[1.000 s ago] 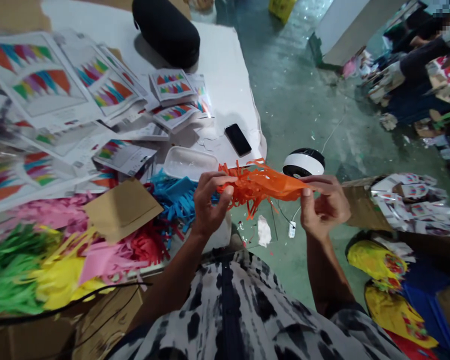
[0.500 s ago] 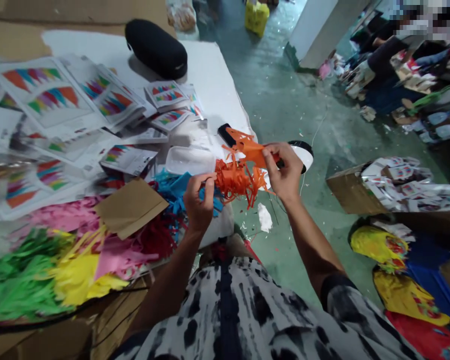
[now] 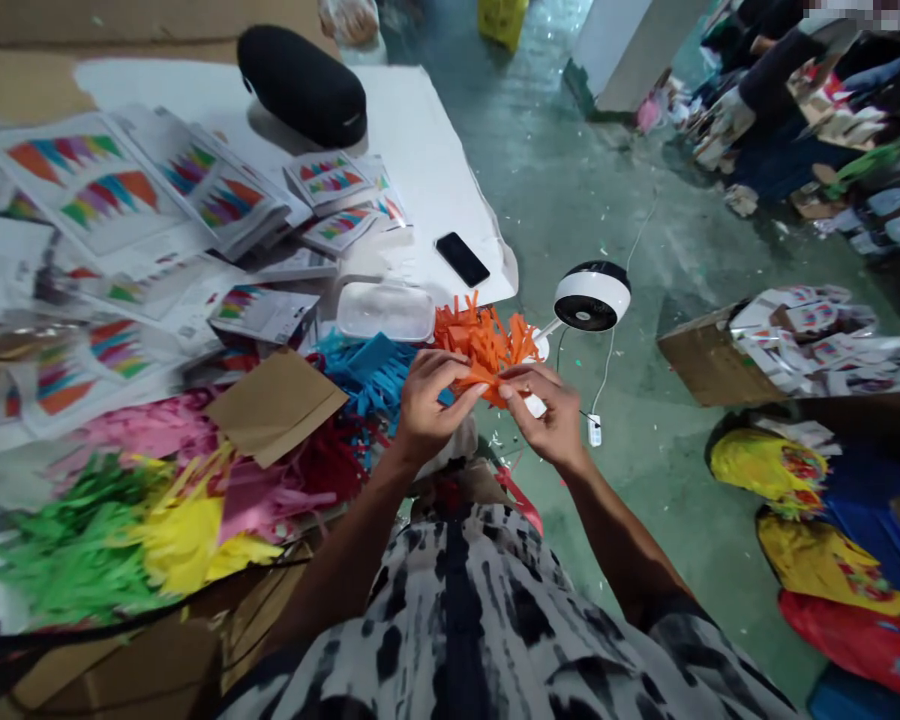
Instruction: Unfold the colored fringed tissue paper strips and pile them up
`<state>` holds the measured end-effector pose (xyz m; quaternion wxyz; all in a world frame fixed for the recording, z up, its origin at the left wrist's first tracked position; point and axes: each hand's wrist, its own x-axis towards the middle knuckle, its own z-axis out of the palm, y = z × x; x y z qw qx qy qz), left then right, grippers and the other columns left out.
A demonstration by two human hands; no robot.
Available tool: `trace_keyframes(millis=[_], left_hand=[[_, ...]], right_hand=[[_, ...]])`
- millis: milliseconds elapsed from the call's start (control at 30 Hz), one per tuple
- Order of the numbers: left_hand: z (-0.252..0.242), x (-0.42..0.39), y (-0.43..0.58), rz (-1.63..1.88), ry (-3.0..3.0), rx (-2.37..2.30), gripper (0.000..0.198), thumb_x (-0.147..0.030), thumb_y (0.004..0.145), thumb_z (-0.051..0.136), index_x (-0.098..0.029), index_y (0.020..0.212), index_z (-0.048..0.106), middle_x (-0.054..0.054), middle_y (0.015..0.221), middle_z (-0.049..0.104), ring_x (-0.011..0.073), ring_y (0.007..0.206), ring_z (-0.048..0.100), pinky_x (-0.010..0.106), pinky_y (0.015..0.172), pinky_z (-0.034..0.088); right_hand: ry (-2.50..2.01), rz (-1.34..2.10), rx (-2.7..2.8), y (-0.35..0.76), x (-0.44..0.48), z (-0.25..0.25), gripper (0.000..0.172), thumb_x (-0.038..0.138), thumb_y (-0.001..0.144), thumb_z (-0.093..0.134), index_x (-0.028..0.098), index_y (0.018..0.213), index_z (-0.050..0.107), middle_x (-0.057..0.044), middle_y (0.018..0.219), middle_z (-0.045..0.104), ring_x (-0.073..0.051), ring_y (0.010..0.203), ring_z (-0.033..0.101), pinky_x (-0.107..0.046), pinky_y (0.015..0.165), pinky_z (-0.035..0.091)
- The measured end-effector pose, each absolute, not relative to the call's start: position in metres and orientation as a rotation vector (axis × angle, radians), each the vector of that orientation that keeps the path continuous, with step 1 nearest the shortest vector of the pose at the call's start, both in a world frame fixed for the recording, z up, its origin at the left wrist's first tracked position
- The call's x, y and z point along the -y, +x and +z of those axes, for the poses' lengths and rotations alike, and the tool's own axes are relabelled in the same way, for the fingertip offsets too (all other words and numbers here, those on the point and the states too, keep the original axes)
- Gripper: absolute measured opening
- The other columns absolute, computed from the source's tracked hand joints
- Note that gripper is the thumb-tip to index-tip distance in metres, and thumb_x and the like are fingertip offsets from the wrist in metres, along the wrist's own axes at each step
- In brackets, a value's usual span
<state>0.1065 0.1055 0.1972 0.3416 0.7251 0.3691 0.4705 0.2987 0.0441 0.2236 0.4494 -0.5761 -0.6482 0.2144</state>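
Note:
Both my hands meet over the table's near right corner on a piece of fringed orange tissue paper (image 3: 481,380). My left hand (image 3: 433,402) pinches its left part between thumb and fingers. My right hand (image 3: 546,408) grips the right part, its fingertips close to the left ones. Just beyond them lies more fringed orange paper (image 3: 487,332). Blue fringed paper (image 3: 379,370) is left of my left hand, beside a clear plastic tub (image 3: 385,311). A brown card (image 3: 277,405) rests over pink fringed paper (image 3: 277,497), with yellow (image 3: 184,530) and green (image 3: 75,545) fringes nearer me.
Printed packages (image 3: 112,190) cover the table's left side. A black case (image 3: 304,85) and a phone (image 3: 462,259) lie farther back. A white fan (image 3: 592,297) stands at the right edge. On the floor are a filled carton (image 3: 697,355) and yellow bags (image 3: 765,470).
My right hand has come down and left with the orange paper, meeting my left hand, which moved right. The phone is now uncovered.

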Motion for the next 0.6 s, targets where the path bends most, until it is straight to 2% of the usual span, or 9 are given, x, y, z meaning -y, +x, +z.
trace_keyframes(millis=[67, 167, 233, 300, 400, 500, 600], left_hand=[[0.202, -0.105, 0.099, 0.982, 1.862, -0.825, 0.020, -0.035, 0.093, 0.066, -0.020, 0.080, 0.061, 0.002, 0.081, 0.063, 0.0176, 0.081, 0.058, 0.032, 0.078, 0.048], [0.211, -0.104, 0.087, 0.515, 1.788, -0.574, 0.028, -0.039, 0.094, 0.062, -0.019, 0.076, 0.054, -0.003, 0.072, 0.051, 0.0125, 0.067, 0.047, 0.027, 0.065, 0.040], [0.217, -0.103, 0.080, 0.356, 1.719, -0.468, 0.031, -0.043, 0.094, 0.061, -0.018, 0.076, 0.052, -0.004, 0.073, 0.050, 0.0118, 0.068, 0.046, 0.025, 0.063, 0.038], [0.219, -0.103, 0.075, 0.335, 1.662, -0.446, 0.032, -0.045, 0.094, 0.062, -0.018, 0.078, 0.055, -0.003, 0.076, 0.052, 0.0127, 0.071, 0.048, 0.025, 0.065, 0.040], [0.212, -0.105, 0.066, 0.331, 1.559, -0.488, 0.035, -0.051, 0.091, 0.066, -0.018, 0.081, 0.061, 0.000, 0.079, 0.056, 0.0149, 0.074, 0.053, 0.026, 0.066, 0.044], [0.189, -0.104, 0.058, 0.224, 1.336, -0.497, 0.038, -0.053, 0.081, 0.077, -0.018, 0.088, 0.068, 0.001, 0.082, 0.063, 0.0174, 0.076, 0.060, 0.028, 0.067, 0.051], [0.155, -0.092, 0.058, 0.045, 1.100, -0.484, 0.049, -0.050, 0.066, 0.089, -0.015, 0.096, 0.073, 0.003, 0.085, 0.070, 0.0198, 0.077, 0.067, 0.030, 0.070, 0.056]], right_hand=[[-1.385, 0.726, 1.591, 0.303, -0.041, 0.230, 0.021, 0.046, 0.101, 0.063, 0.026, 0.105, 0.071, -0.006, 0.114, 0.073, -0.024, 0.109, 0.069, -0.043, 0.101, 0.053], [-1.248, 1.066, 1.644, 0.310, -0.043, 0.236, 0.043, 0.054, 0.100, 0.061, 0.030, 0.135, 0.060, -0.008, 0.141, 0.062, -0.026, 0.132, 0.058, -0.046, 0.114, 0.044], [-1.128, 1.322, 1.757, 0.313, -0.048, 0.233, 0.051, 0.057, 0.099, 0.062, 0.030, 0.142, 0.055, -0.008, 0.143, 0.060, -0.025, 0.133, 0.056, -0.045, 0.114, 0.044], [-1.067, 1.483, 1.840, 0.314, -0.052, 0.224, 0.046, 0.056, 0.097, 0.065, 0.026, 0.131, 0.062, -0.006, 0.128, 0.066, -0.023, 0.119, 0.062, -0.039, 0.104, 0.049], [-1.088, 1.552, 1.868, 0.316, -0.058, 0.207, 0.039, 0.059, 0.093, 0.070, 0.021, 0.098, 0.068, -0.001, 0.095, 0.067, -0.018, 0.091, 0.063, -0.031, 0.082, 0.052], [-1.103, 1.573, 1.840, 0.317, -0.063, 0.199, 0.047, 0.063, 0.090, 0.071, 0.020, 0.074, 0.060, 0.002, 0.076, 0.057, -0.014, 0.074, 0.054, -0.027, 0.068, 0.046], [-1.119, 1.508, 1.877, 0.321, -0.071, 0.200, 0.050, 0.059, 0.091, 0.072, 0.020, 0.068, 0.052, 0.005, 0.070, 0.050, -0.011, 0.067, 0.046, -0.024, 0.063, 0.040]])
